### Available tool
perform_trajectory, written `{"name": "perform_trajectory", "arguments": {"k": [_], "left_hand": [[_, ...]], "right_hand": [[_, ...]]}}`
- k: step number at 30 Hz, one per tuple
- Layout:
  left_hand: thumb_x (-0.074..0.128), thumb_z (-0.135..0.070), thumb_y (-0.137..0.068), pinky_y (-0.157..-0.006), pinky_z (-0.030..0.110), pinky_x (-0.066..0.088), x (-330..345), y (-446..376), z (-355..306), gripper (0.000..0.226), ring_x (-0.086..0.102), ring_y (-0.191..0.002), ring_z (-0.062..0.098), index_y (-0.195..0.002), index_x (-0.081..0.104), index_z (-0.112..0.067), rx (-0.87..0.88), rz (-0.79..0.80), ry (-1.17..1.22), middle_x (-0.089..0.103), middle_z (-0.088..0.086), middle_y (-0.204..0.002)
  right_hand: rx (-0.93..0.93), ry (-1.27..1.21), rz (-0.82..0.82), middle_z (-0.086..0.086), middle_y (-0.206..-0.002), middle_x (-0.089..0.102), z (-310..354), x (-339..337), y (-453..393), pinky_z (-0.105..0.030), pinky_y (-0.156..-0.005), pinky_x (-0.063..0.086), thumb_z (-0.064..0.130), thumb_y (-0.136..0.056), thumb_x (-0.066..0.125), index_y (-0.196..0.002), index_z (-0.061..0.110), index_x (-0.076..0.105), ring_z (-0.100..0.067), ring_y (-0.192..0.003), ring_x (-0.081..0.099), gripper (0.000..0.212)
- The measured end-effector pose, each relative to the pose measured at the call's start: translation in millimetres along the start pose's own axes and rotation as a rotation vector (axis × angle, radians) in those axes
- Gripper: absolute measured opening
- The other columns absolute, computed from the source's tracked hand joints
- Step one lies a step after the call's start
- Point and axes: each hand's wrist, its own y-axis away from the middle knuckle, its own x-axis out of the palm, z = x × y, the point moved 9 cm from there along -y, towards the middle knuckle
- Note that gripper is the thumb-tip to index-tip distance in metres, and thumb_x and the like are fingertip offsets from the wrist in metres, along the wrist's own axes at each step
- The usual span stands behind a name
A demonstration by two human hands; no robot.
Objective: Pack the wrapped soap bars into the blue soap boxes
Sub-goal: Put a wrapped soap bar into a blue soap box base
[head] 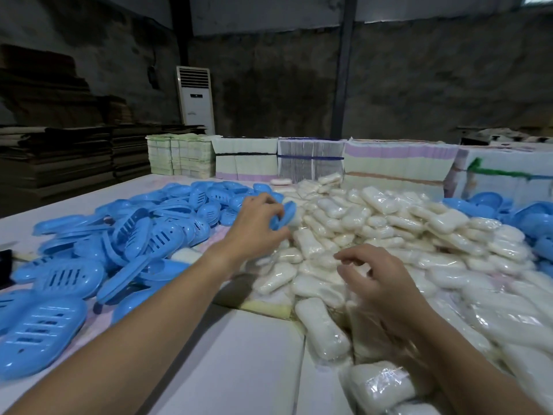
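A large heap of wrapped white soap bars (389, 235) covers the right half of the table. Several blue soap box parts (125, 235) lie piled on the left half. My left hand (257, 223) reaches forward over the border between the two heaps and grips one blue soap box (285, 215) between thumb and fingers. My right hand (374, 280) hovers low over the soap bars with fingers loosely curled, blurred, holding nothing that I can see. One wrapped bar (321, 327) lies close by, at the near edge of the heap.
More blue boxes (508, 214) sit at the far right. Bundles of flat printed cartons (311, 163) line the back of the table. The white table surface (239, 354) shows between my arms. A standing air conditioner (196, 97) and stacked cardboard are behind.
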Motion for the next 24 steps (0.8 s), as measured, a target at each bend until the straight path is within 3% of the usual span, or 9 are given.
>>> {"name": "perform_trajectory", "arguments": {"k": [3, 5, 7, 11, 14, 18, 24], "left_hand": [[0.068, -0.023, -0.080, -0.093, 0.026, 0.039, 21, 21, -57, 0.010, 0.051, -0.105, 0.013, -0.084, 0.059, -0.027, 0.107, 0.099, 0.238, 0.052, -0.008, -0.108], [0.068, -0.016, -0.081, -0.094, 0.025, 0.041, 42, 39, -83, 0.014, 0.053, -0.106, 0.013, -0.087, 0.060, -0.025, 0.195, 0.226, 0.271, 0.054, -0.007, -0.111], [0.070, -0.011, -0.082, -0.097, 0.026, 0.039, 58, 57, -95, 0.013, 0.050, -0.109, 0.015, -0.091, 0.064, -0.019, 0.270, 0.287, 0.243, 0.056, -0.003, -0.115], [0.076, -0.016, -0.085, -0.101, 0.019, 0.035, 54, 73, -101, 0.012, 0.050, -0.113, 0.018, -0.097, 0.075, -0.013, 0.372, 0.272, 0.247, 0.057, 0.000, -0.124], [0.076, -0.018, -0.087, -0.098, 0.030, 0.043, 45, 71, -100, 0.011, 0.058, -0.107, 0.016, -0.097, 0.077, -0.015, 0.404, 0.243, 0.263, 0.061, -0.001, -0.119], [0.077, -0.020, -0.087, -0.088, 0.040, 0.051, 45, 76, -107, 0.009, 0.063, -0.101, 0.014, -0.094, 0.078, -0.014, 0.481, 0.273, 0.307, 0.065, -0.003, -0.112], [0.075, -0.010, -0.087, -0.084, 0.029, 0.054, 44, 75, -109, 0.016, 0.066, -0.097, 0.011, -0.103, 0.077, -0.012, 0.504, 0.315, 0.361, 0.070, -0.001, -0.108]], "right_hand": [[0.084, -0.080, -0.231, 0.013, -0.085, 0.069, -15, -34, -2, -0.028, -0.077, 0.047, 0.008, -0.084, 0.067, -0.090, 0.026, 0.072, -0.009, -0.082, 0.062, 0.019], [0.164, -0.124, -0.368, 0.013, -0.086, 0.069, -29, -56, 1, -0.023, -0.078, 0.048, 0.008, -0.086, 0.064, -0.090, 0.029, 0.071, -0.005, -0.081, 0.061, 0.022], [0.230, -0.127, -0.425, 0.010, -0.090, 0.071, -43, -72, 6, -0.028, -0.082, 0.049, 0.011, -0.087, 0.062, -0.094, 0.026, 0.073, -0.008, -0.085, 0.063, 0.020], [0.305, 0.059, -0.332, 0.006, -0.094, 0.072, -55, -79, 4, -0.038, -0.088, 0.050, 0.013, -0.086, 0.062, -0.102, 0.019, 0.074, -0.016, -0.091, 0.064, 0.021], [0.312, 0.210, -0.191, 0.001, -0.092, 0.070, -57, -59, 1, -0.040, -0.092, 0.046, 0.013, -0.084, 0.064, -0.109, 0.019, 0.072, -0.025, -0.097, 0.060, 0.027], [0.378, 0.297, 0.026, 0.001, -0.096, 0.066, -68, -27, -2, -0.042, -0.097, 0.044, 0.030, -0.088, 0.064, -0.123, 0.028, 0.064, -0.032, -0.108, 0.055, 0.035], [0.490, 0.432, 0.151, 0.006, -0.132, 0.059, -73, -12, -3, -0.049, -0.108, 0.031, 0.052, -0.089, 0.059, -0.140, 0.045, 0.042, -0.029, -0.133, 0.038, 0.053]]}}
